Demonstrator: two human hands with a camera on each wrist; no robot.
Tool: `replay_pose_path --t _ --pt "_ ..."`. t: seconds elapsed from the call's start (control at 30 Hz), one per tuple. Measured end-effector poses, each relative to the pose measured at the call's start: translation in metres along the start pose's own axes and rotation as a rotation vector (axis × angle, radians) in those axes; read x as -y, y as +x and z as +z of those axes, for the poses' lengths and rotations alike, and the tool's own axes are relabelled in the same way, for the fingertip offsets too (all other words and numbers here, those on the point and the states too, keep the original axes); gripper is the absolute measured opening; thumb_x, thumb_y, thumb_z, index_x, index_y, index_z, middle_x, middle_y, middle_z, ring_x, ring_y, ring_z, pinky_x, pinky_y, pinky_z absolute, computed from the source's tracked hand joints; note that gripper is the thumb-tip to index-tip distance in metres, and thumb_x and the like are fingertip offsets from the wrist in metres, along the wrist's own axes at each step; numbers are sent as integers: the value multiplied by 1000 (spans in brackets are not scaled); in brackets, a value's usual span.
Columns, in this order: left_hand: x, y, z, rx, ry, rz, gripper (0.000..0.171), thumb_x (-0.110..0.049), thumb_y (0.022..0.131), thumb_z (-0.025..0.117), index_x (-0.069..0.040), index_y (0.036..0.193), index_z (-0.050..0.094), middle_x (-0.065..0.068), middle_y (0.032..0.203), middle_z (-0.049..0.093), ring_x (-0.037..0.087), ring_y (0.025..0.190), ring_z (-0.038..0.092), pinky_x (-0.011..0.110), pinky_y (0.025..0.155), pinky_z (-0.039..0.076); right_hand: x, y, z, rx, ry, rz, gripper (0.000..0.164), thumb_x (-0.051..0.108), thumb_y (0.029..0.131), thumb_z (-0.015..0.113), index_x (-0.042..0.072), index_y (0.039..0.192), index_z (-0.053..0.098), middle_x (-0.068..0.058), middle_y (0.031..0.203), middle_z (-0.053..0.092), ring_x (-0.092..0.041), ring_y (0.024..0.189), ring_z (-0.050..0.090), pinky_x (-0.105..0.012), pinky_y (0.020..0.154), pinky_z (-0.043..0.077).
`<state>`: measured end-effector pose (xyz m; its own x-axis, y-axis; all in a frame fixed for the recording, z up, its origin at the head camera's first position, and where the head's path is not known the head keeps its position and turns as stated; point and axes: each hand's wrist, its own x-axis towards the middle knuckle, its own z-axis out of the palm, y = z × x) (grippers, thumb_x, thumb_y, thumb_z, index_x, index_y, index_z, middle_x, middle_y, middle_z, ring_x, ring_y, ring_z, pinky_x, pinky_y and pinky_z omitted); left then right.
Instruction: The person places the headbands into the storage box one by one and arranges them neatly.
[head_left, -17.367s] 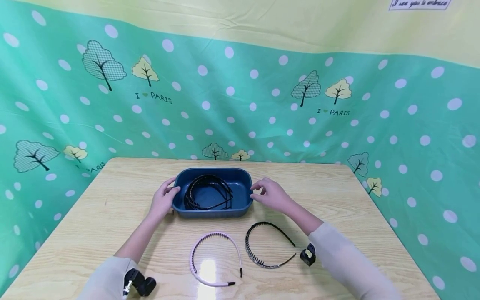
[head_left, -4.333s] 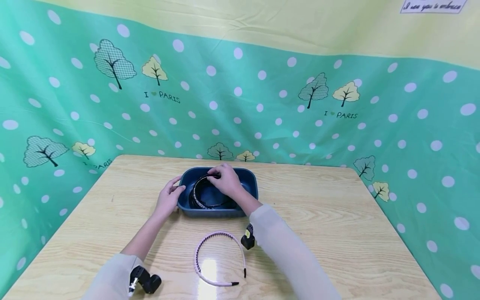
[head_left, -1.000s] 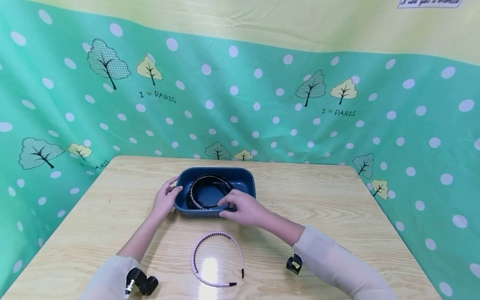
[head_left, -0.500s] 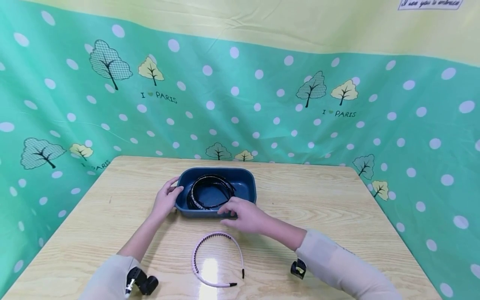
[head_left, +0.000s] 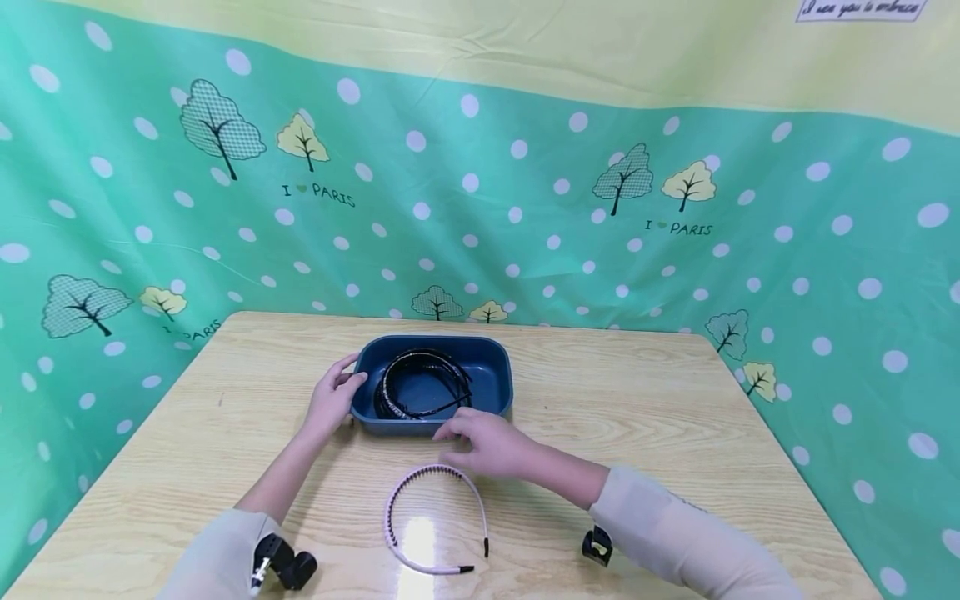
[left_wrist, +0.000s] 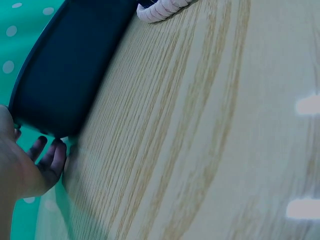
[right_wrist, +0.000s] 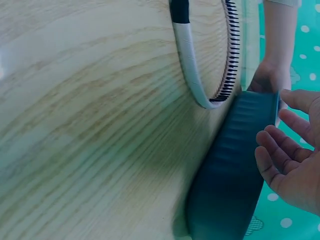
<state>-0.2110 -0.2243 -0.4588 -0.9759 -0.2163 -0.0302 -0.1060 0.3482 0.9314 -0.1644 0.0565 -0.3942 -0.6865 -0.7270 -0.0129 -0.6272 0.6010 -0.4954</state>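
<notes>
A dark blue plastic bin (head_left: 487,387) stands at the back of the table. Several black headbands (head_left: 387,392) lie nested inside it, the top one with a silvery edge. My left hand (head_left: 327,404) holds the bin's left end, thumb at the rim, fingers bent around the outside in the left wrist view. Just in front of the bin's front wall hovers my right hand (head_left: 487,443), fingers loosely bent and holding nothing. Below it lies a pale pink-white toothed headband (head_left: 389,521) with black tips; its white band (right_wrist: 186,55) also shows in the right wrist view.
The pale wood table (head_left: 637,400) reaches back to a green dotted cloth (head_left: 517,250) hung behind and at the sides. Black wrist cameras (head_left: 285,565) are strapped to both forearms. A bright glare spot falls inside the pale headband's loop.
The black silvery-edged headband that lay on the table at first is now in the bin. Lately my right hand has drawn back from the bin toward the pale headband; my left stays put.
</notes>
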Motion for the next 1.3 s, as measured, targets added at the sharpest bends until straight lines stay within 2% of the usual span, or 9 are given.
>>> replay_pose_path --t 0.3,0.63,0.73,0.93,1.3 --pt "-2 -1 -1 -4 -11 -2 49 -31 97 49 -19 143 39 22 127 55 28 110 54 18 76 43 -6 0 9 16 -10 14 29 34 89 63 18 113 66 -1 104 61 -13 92 59 -17 74 46" --pt "-2 -2 -1 -4 -17 -8 49 -31 97 48 -19 143 39 22 126 55 29 110 55 18 76 44 -11 -2 16 12 -27 -10 28 30 88 65 15 112 65 0 100 60 -9 85 56 -16 69 44" --pt "-2 -2 -1 -5 -16 -6 49 -32 97 48 -19 143 39 22 126 55 29 110 54 18 76 44 -12 -3 19 21 -17 -1 27 29 88 65 16 112 65 0 101 60 -8 85 56 -16 70 45" --pt "-1 -1 -1 -2 -16 -3 49 -32 97 48 -19 143 38 22 127 54 29 111 54 18 77 44 -16 -5 26 38 -6 36 25 29 87 66 18 109 66 3 93 59 -4 78 52 -14 68 43" --pt "1 -1 0 -1 -20 1 49 -31 97 49 -19 143 39 22 126 55 29 110 54 18 76 44 -24 -5 36 -12 -23 71 28 29 86 67 16 111 66 6 87 55 -3 76 48 -14 67 42"
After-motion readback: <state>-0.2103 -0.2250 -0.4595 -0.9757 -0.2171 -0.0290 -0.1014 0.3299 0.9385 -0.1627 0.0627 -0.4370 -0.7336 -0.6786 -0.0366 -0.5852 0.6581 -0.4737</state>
